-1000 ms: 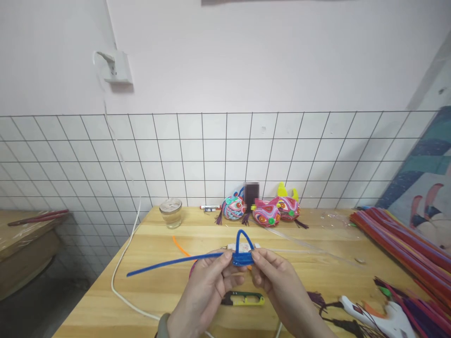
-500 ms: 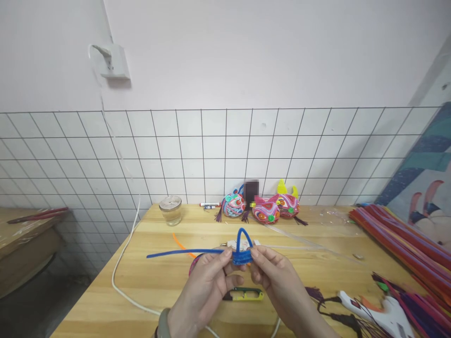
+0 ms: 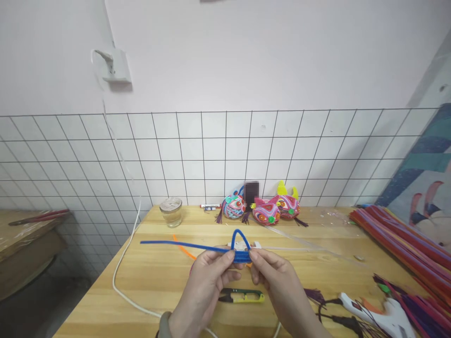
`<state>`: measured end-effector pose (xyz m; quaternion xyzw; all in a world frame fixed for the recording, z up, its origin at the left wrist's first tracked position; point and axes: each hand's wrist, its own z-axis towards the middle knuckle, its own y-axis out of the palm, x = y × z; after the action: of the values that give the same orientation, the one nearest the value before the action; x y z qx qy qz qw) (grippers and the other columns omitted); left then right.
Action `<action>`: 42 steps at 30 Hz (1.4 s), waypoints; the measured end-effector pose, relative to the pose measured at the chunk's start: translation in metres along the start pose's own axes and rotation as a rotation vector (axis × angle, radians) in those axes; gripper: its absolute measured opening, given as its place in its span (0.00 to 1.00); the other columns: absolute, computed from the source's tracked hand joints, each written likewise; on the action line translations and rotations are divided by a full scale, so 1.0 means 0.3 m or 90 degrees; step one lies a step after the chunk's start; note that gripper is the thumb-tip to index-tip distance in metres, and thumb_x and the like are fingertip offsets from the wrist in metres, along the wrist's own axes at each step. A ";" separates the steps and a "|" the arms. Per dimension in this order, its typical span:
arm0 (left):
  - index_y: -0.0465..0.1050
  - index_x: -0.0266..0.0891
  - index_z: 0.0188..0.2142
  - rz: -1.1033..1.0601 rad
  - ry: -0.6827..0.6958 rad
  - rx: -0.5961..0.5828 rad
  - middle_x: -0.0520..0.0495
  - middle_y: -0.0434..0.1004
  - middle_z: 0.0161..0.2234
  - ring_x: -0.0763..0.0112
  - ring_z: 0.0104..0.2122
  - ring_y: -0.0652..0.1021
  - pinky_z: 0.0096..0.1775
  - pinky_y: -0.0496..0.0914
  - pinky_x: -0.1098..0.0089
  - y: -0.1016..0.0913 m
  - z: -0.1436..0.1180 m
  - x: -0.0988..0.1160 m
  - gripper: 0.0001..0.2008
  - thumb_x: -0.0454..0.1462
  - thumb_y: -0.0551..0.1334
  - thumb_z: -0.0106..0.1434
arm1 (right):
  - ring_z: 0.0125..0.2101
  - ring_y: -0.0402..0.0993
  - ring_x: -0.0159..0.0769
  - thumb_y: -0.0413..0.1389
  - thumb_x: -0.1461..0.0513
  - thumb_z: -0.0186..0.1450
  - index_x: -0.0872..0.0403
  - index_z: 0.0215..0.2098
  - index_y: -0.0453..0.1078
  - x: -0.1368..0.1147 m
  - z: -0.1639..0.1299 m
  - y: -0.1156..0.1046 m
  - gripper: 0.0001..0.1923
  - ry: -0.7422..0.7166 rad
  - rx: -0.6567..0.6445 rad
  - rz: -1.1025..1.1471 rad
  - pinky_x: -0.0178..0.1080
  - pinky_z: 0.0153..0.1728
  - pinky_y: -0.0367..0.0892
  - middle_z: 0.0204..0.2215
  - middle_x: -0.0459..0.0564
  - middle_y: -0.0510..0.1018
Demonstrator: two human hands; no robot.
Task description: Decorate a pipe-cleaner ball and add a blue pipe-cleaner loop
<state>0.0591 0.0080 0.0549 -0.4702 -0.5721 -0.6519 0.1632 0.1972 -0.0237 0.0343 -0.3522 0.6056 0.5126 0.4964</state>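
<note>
A blue pipe cleaner (image 3: pixel 242 257) is folded into a flat, layered strip with a pointed loop standing up from it. One long end runs out to the left. My left hand (image 3: pixel 211 277) pinches the strip's left end between thumb and fingers. My right hand (image 3: pixel 273 272) pinches its right end the same way. Below and beyond the fingers lie yellow-and-black thread snips (image 3: pixel 243 296) on the wooden table (image 3: pixel 116 300). An orange pipe cleaner (image 3: pixel 185 247) lies behind my left hand, partly covered by it.
Decorated fish-shaped crafts (image 3: pixel 267 212) with tassels stand by the wall. A lidded glass jar (image 3: pixel 171 212) is at back left. A white glue gun (image 3: pixel 378 312) with a dark cord lies at right, near bundled pipe cleaners (image 3: pixel 398 253). A white cable (image 3: pixel 118 286) crosses the left side.
The loop has become wider and leans left a little. The long end's tip has swung up and left. Both hands keep their pinch; the view has tilted slightly.
</note>
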 end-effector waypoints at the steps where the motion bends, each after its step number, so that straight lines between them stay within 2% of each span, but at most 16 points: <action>1: 0.77 0.32 0.28 -0.006 -0.001 0.012 0.44 0.78 0.25 0.72 0.26 0.75 0.30 0.70 0.73 0.000 0.001 0.002 0.06 0.34 0.66 0.50 | 0.16 0.56 0.26 0.60 0.52 0.54 0.57 0.22 0.73 -0.002 0.000 0.000 0.16 0.002 -0.005 0.001 0.31 0.21 0.53 0.11 0.42 0.65; 4: 0.77 0.31 0.26 -0.019 -0.002 0.026 0.44 0.78 0.25 0.72 0.26 0.76 0.33 0.71 0.72 0.001 0.004 0.006 0.06 0.34 0.67 0.49 | 0.16 0.56 0.26 0.59 0.51 0.55 0.57 0.22 0.72 -0.007 0.004 0.001 0.17 0.011 -0.013 0.015 0.31 0.19 0.53 0.11 0.42 0.66; 9: 0.77 0.30 0.27 -0.014 -0.007 0.007 0.43 0.79 0.26 0.72 0.26 0.76 0.33 0.71 0.73 0.001 0.002 0.005 0.05 0.32 0.67 0.49 | 0.15 0.60 0.26 0.63 0.52 0.49 0.56 0.30 0.76 -0.015 0.005 0.009 0.17 0.026 -0.019 -0.009 0.30 0.19 0.56 0.11 0.42 0.67; 14: 0.76 0.32 0.28 -0.036 -0.002 0.009 0.43 0.79 0.28 0.72 0.26 0.77 0.34 0.71 0.71 -0.003 -0.005 0.000 0.05 0.32 0.66 0.50 | 0.15 0.60 0.27 0.63 0.53 0.50 0.57 0.27 0.76 -0.011 0.000 0.009 0.15 0.005 -0.004 -0.046 0.32 0.21 0.56 0.11 0.42 0.67; 17: 0.76 0.31 0.30 -0.043 0.004 -0.016 0.42 0.79 0.30 0.71 0.29 0.77 0.37 0.71 0.70 0.003 -0.011 -0.005 0.06 0.32 0.66 0.51 | 0.16 0.59 0.27 0.62 0.53 0.51 0.56 0.26 0.75 -0.002 -0.001 0.003 0.14 -0.011 0.016 -0.046 0.32 0.21 0.56 0.11 0.42 0.66; 21: 0.75 0.31 0.32 -0.033 -0.008 -0.034 0.44 0.78 0.28 0.73 0.28 0.76 0.34 0.70 0.73 0.013 -0.013 -0.019 0.08 0.31 0.67 0.50 | 0.17 0.59 0.27 0.62 0.53 0.51 0.56 0.25 0.74 0.009 -0.002 0.003 0.13 -0.015 0.039 -0.019 0.32 0.22 0.57 0.12 0.42 0.66; 25: 0.76 0.31 0.27 -0.032 0.011 -0.011 0.46 0.76 0.23 0.75 0.24 0.74 0.30 0.69 0.75 0.016 -0.009 -0.031 0.05 0.33 0.67 0.50 | 0.17 0.60 0.27 0.62 0.54 0.51 0.56 0.24 0.74 0.016 -0.009 0.013 0.13 -0.033 0.044 -0.043 0.31 0.21 0.58 0.13 0.42 0.66; 29: 0.76 0.30 0.27 -0.032 0.030 0.013 0.45 0.76 0.24 0.76 0.24 0.74 0.29 0.69 0.75 0.014 -0.006 -0.033 0.07 0.34 0.67 0.50 | 0.17 0.61 0.28 0.62 0.54 0.51 0.55 0.25 0.75 0.019 -0.023 0.028 0.12 -0.072 0.053 -0.080 0.31 0.21 0.60 0.13 0.41 0.66; 33: 0.76 0.30 0.27 -0.025 0.039 0.023 0.45 0.76 0.23 0.76 0.23 0.73 0.28 0.68 0.76 0.010 -0.003 -0.022 0.07 0.35 0.67 0.49 | 0.17 0.63 0.30 0.61 0.54 0.51 0.55 0.26 0.74 0.015 -0.033 0.034 0.12 -0.097 0.029 -0.095 0.31 0.21 0.63 0.14 0.42 0.66; 37: 0.76 0.31 0.25 0.008 0.024 0.015 0.47 0.75 0.20 0.78 0.20 0.72 0.27 0.67 0.77 0.005 -0.005 0.005 0.07 0.35 0.68 0.48 | 0.23 0.68 0.33 0.53 0.53 0.60 0.55 0.19 0.71 0.013 -0.027 0.011 0.18 -0.159 -0.025 -0.106 0.33 0.29 0.66 0.16 0.45 0.70; 39: 0.76 0.31 0.26 0.038 0.002 -0.010 0.46 0.76 0.21 0.78 0.20 0.72 0.27 0.67 0.77 0.005 -0.013 0.022 0.07 0.35 0.68 0.48 | 0.25 0.70 0.35 0.52 0.53 0.61 0.54 0.27 0.74 0.005 -0.021 -0.008 0.15 -0.160 -0.016 -0.083 0.35 0.31 0.67 0.19 0.47 0.74; 42: 0.76 0.31 0.26 0.095 -0.058 -0.077 0.45 0.76 0.20 0.76 0.19 0.73 0.25 0.67 0.75 0.013 -0.034 0.041 0.08 0.36 0.67 0.48 | 0.31 0.74 0.38 0.55 0.56 0.59 0.52 0.41 0.71 -0.026 -0.017 -0.033 0.14 -0.195 -0.013 -0.114 0.36 0.32 0.70 0.31 0.51 0.78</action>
<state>0.0512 0.0017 0.0681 -0.5494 -0.5018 -0.6495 0.1563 0.2071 -0.0316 0.0390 -0.3271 0.4841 0.5201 0.6230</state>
